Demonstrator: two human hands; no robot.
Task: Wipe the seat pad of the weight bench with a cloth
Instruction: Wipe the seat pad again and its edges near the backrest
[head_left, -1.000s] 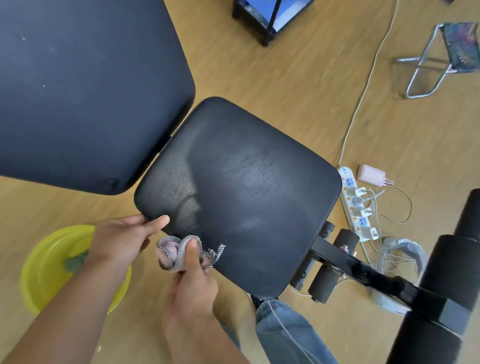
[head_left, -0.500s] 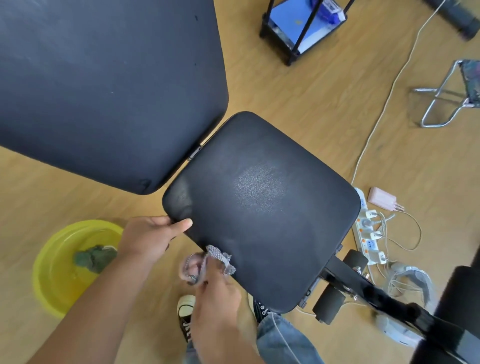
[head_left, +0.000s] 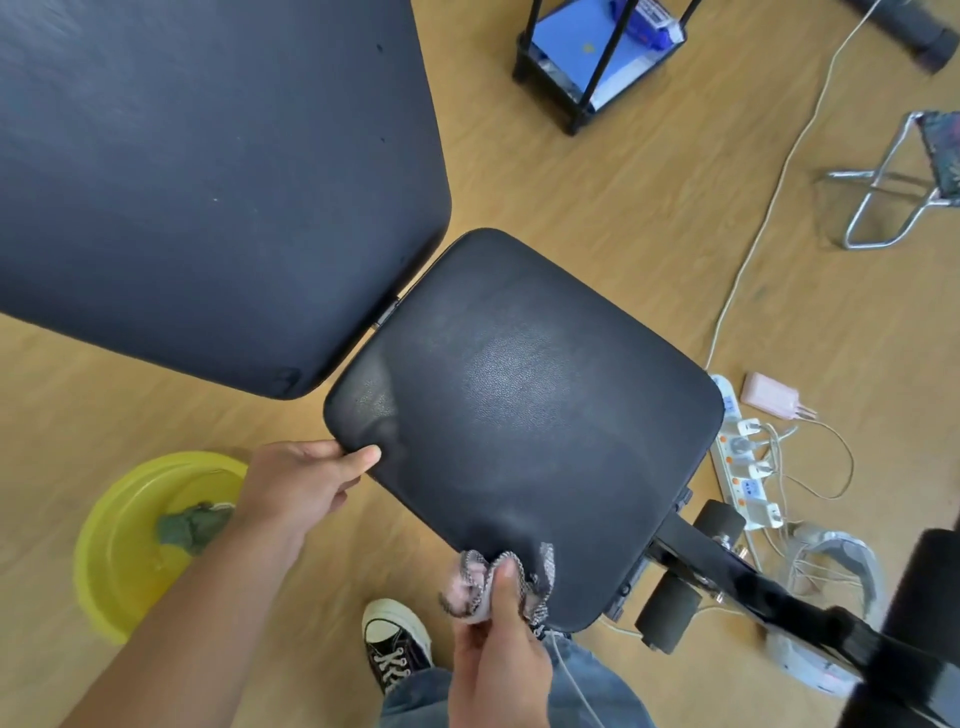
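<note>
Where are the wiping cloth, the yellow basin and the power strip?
cloth (head_left: 475, 582): head view, bunched folds above the thumb.
yellow basin (head_left: 111, 525): head view, bare inner wall.
power strip (head_left: 740, 467): head view, white body between plugs.

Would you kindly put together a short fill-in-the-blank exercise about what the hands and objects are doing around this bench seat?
1. The right hand presses a crumpled ____ against the near edge of the seat pad.
2. The left hand grips the seat pad's corner nearest the ____ basin.
3. A green rag lies inside the ____.
4. The power strip lies on the ____.

Missing words: cloth; yellow; basin; floor
</note>
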